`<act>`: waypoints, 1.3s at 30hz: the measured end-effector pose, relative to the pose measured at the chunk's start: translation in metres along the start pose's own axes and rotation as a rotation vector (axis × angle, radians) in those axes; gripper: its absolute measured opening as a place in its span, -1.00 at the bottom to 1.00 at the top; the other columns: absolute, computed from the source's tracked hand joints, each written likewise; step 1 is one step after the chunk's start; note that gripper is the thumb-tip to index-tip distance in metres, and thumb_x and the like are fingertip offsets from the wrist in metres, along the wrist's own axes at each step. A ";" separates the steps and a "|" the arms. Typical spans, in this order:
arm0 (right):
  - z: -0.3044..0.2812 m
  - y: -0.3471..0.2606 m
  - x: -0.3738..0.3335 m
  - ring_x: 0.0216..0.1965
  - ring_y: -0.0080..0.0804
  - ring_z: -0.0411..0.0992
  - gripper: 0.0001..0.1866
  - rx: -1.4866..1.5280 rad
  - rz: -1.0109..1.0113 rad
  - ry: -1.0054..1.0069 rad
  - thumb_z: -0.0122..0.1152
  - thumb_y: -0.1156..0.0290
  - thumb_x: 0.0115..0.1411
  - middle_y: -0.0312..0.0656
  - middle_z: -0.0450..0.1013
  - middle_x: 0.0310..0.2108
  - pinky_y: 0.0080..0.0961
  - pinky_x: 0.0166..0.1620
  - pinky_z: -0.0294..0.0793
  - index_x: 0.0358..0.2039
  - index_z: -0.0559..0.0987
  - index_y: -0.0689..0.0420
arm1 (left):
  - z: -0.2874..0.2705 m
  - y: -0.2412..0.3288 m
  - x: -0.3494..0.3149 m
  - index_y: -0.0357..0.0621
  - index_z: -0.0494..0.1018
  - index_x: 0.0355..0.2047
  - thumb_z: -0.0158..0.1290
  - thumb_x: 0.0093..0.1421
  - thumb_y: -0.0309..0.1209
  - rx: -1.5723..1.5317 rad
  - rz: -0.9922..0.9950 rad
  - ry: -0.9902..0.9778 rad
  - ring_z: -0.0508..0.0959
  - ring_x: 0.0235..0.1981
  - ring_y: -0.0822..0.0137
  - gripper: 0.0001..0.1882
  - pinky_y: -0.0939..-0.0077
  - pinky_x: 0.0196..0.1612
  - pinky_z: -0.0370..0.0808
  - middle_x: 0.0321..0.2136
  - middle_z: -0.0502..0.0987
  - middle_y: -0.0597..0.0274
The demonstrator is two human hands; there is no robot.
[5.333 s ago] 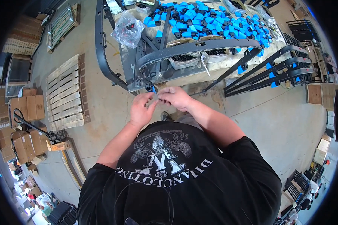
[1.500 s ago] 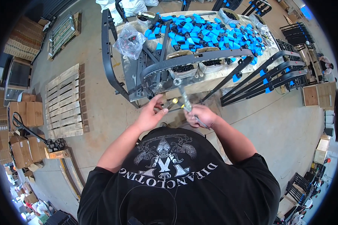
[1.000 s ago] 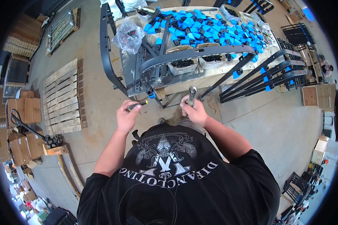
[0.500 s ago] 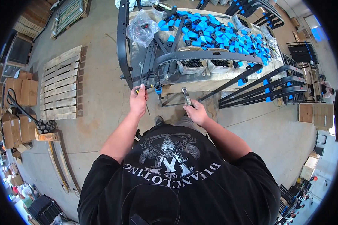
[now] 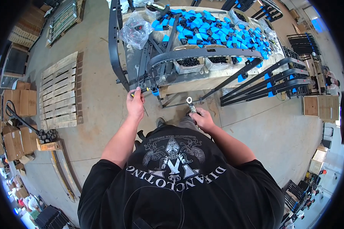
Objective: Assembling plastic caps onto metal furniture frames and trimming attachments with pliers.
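Observation:
My left hand point(image 5: 136, 104) is closed around a thin dark tool with yellow on it point(image 5: 132, 95), beside the lower left end of a black curved metal frame point(image 5: 206, 53); the fingers hide most of the tool. A blue plastic fitting point(image 5: 155, 92) sits at that end of the frame, just right of the hand. My right hand point(image 5: 203, 119) grips a metal ring wrench point(image 5: 192, 108), its ring end pointing up and away from me. The wrench is in front of the table edge, apart from the frame.
A worktable point(image 5: 179, 81) ahead bears a heap of blue-and-black plastic caps point(image 5: 218, 32), boxes of small black parts point(image 5: 190, 68) and a clear plastic bag point(image 5: 135, 32). More black frames point(image 5: 267, 86) lean at right. A wooden pallet point(image 5: 59, 91) and a pallet jack point(image 5: 47, 136) stand left.
The view has shifted, so the table appears slightly further left. My right hand has lowered a little and the wrench's ring now faces up more plainly. Both hands keep their hold.

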State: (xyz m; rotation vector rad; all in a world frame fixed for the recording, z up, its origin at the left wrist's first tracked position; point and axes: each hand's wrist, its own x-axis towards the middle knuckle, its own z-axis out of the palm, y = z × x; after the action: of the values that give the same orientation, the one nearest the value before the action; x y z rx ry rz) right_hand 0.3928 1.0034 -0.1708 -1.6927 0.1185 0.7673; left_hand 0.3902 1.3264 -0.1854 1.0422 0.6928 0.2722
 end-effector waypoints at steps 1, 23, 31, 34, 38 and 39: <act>-0.001 0.001 -0.002 -0.52 -0.69 0.26 -0.81 -0.026 -0.007 -0.013 0.24 0.32 0.25 -0.44 0.34 -0.57 -0.58 -0.46 0.25 -0.41 0.50 0.15 | 0.000 -0.001 -0.001 -0.09 0.36 -0.37 0.05 0.39 -0.29 -0.012 0.004 0.008 0.31 -0.60 0.50 -0.79 0.57 -0.52 0.26 -0.59 0.36 0.37; 0.008 -0.009 0.021 -0.50 -0.56 0.45 -0.79 0.068 0.017 -0.099 0.27 0.35 0.24 -0.26 0.49 -0.45 -0.54 -0.46 0.45 -0.31 0.50 0.23 | 0.013 0.007 -0.012 -0.24 0.28 0.12 0.11 0.35 -0.25 0.741 0.421 0.162 0.52 -0.41 0.32 -0.54 0.42 -0.31 0.46 -0.43 0.53 0.18; -0.001 -0.026 0.049 -0.55 -0.57 0.37 -0.72 -0.205 -0.069 -0.241 0.23 0.25 0.27 -0.26 0.42 -0.48 -0.50 -0.54 0.36 -0.21 0.44 0.19 | 0.010 0.030 0.003 0.07 0.39 -0.12 0.02 0.40 -0.29 0.300 -0.263 -0.109 0.20 -0.68 0.59 -0.89 0.60 -0.66 0.13 -0.58 0.30 0.46; 0.007 -0.059 0.046 -0.57 -0.58 0.30 -0.71 -0.096 0.190 -0.368 0.17 0.17 0.30 -0.29 0.37 -0.49 -0.52 -0.55 0.32 -0.21 0.44 0.13 | 0.015 0.029 -0.007 0.08 0.38 -0.15 0.03 0.40 -0.32 0.324 -0.235 -0.071 0.13 -0.70 0.63 -0.92 0.66 -0.68 0.04 -0.59 0.25 0.50; 0.013 -0.056 0.063 -0.57 -0.55 0.29 -0.78 0.032 0.261 -0.465 0.11 0.19 0.32 -0.31 0.35 -0.49 -0.50 -0.57 0.30 -0.25 0.44 0.08 | 0.022 0.026 -0.016 0.06 0.36 -0.18 0.06 0.38 -0.33 0.285 -0.199 -0.067 0.13 -0.70 0.64 -0.90 0.66 -0.69 0.04 -0.62 0.23 0.54; 0.016 -0.057 0.064 -0.58 -0.51 0.30 -0.83 0.060 0.259 -0.472 0.09 0.26 0.31 -0.29 0.36 -0.49 -0.48 -0.56 0.31 -0.26 0.43 0.09 | 0.023 0.026 -0.014 0.06 0.36 -0.18 0.06 0.38 -0.33 0.290 -0.204 -0.077 0.13 -0.70 0.64 -0.90 0.66 -0.69 0.04 -0.62 0.23 0.54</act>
State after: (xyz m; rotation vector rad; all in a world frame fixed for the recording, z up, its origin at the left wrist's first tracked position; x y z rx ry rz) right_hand 0.4623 1.0544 -0.1589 -1.4134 0.0308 1.3250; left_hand 0.3968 1.3157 -0.1502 1.2397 0.7773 -0.0481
